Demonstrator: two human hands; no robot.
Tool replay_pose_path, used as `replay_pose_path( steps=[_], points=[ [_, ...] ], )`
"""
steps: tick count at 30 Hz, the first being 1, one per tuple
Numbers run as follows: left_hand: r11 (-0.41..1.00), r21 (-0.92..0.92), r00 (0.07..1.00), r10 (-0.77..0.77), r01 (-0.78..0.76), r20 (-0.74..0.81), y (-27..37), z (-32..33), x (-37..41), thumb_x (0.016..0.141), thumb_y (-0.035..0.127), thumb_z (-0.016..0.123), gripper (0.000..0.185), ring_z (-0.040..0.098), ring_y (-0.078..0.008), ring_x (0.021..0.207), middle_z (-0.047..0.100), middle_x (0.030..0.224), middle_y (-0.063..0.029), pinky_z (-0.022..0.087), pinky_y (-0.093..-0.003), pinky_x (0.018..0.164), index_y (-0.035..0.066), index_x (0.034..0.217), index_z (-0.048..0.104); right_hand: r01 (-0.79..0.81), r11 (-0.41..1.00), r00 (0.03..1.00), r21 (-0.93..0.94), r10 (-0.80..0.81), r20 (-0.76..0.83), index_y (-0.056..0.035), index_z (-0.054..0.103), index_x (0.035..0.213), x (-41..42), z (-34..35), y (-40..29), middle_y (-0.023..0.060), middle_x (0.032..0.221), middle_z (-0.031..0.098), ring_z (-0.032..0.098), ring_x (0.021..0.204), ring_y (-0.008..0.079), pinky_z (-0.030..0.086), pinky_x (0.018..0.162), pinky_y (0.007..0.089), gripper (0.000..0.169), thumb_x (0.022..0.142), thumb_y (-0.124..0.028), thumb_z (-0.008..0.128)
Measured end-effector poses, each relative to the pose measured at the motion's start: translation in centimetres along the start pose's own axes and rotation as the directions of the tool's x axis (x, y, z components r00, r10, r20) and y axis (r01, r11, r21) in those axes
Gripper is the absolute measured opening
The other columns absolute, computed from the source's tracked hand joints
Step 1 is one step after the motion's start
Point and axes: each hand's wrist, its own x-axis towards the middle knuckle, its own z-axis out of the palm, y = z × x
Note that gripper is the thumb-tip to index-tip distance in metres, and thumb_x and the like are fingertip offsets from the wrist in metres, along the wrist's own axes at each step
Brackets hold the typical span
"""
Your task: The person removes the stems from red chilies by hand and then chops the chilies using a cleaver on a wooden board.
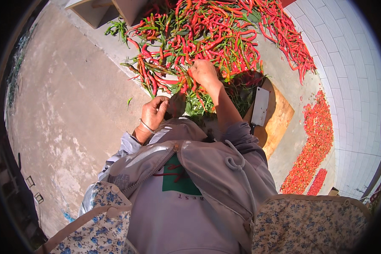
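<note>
A large heap of long red chili peppers [206, 35], some greenish, lies on the ground before me. My right hand [203, 71] reaches into its near part, fingers curled at the peppers; whether they grip one cannot be told. Lower left, beside the heap's near edge, my left hand [155, 109] has thumb and forefinger close together by a dark, shaded thing I cannot make out. It wears a silvery bangle [147, 126] at the wrist. Green stems and leaves [198, 103] lie between the hands, close to my body.
A cleaver [260, 106] rests on a wooden board [281, 117] at my right. Beyond it lie chopped red chilies [317, 133] and another pile of whole red chilies [289, 41], near a tiled surface [352, 63]. A wooden box-like piece [93, 12] stands at the upper left.
</note>
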Motion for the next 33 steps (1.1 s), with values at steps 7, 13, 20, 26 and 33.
replay_pose_path(
  steps=[7, 13, 20, 26, 33],
  points=[
    [0.685, 0.424, 0.8, 0.563, -0.592, 0.208, 4.3, -1.3, 5.6, 0.072, 0.009, 0.069, 0.048, 0.049, -0.0304, 0.112, 0.054, 0.117, -0.0118, 0.034, -0.0467, 0.098, 0.005, 0.117, 0.054, 0.214, 0.973, 0.925, -0.086, -0.173, 0.339, -0.0021, 0.051, 0.083, -8.2, -6.7, -4.6, 0.0185, 0.067, 0.057, 0.06, 0.068, 0.0357, 0.045, 0.059, 0.0433, 0.016, 0.085, -0.017, 0.055],
    [0.86, 0.329, 0.807, 0.148, -0.39, 0.571, -0.4, -1.5, 4.7, 0.086, 0.028, 0.057, 0.028, 0.061, -0.0349, 0.082, 0.062, 0.077, -0.0149, 0.046, -0.0434, 0.075, 0.006, 0.104, 0.056, 0.307, 0.939, 0.918, -0.158, -0.249, 0.308, -0.0038, 0.048, 0.084, -10.4, -3.4, -7.3, 0.016, 0.066, 0.055, 0.059, 0.068, 0.0366, 0.045, 0.058, 0.0443, 0.016, 0.086, -0.019, 0.054],
    [0.984, -0.013, 0.936, -0.166, 0.179, 0.309, -4.0, -5.8, 1.0, 0.094, 0.026, 0.051, 0.025, 0.05, -0.0184, 0.058, 0.052, 0.064, -0.0064, 0.041, -0.0332, 0.056, 0.002, 0.091, 0.054, 0.247, 0.941, 0.886, -0.232, -0.122, 0.446, -0.0028, 0.052, 0.084, -6.9, 3.3, -10.7, 0.0176, 0.068, 0.06, 0.061, 0.068, 0.0366, 0.048, 0.06, 0.0451, 0.017, 0.087, -0.019, 0.055],
    [0.86, -0.372, 0.921, -0.388, 0.35, -0.032, -7.8, -10.8, -1.4, 0.09, 0.019, 0.06, 0.015, 0.037, -0.0031, 0.059, 0.044, 0.065, 0.0087, 0.033, -0.021, 0.054, 0.005, 0.084, 0.062, 0.59, 0.773, 0.785, -0.232, -0.483, 0.387, -0.0023, 0.056, 0.082, -3.0, 8.5, -12.3, 0.0162, 0.089, 0.055, 0.062, 0.08, 0.033, 0.051, 0.064, 0.0418, 0.012, 0.078, -0.013, 0.058],
    [0.845, -0.446, 0.928, -0.365, 0.295, -0.078, -11.0, -9.0, 0.3, 0.088, 0.016, 0.064, 0.014, 0.035, -0.0027, 0.06, 0.042, 0.064, 0.0098, 0.032, -0.0208, 0.054, 0.004, 0.081, 0.063, 0.826, 0.488, 0.563, -0.283, -0.682, 0.466, -0.0046, 0.059, 0.085, -0.1, 9.5, -10.8, 0.009, 0.092, 0.053, 0.058, 0.09, 0.0267, 0.053, 0.066, 0.0331, 0.011, 0.079, -0.012, 0.055]
  ],
)
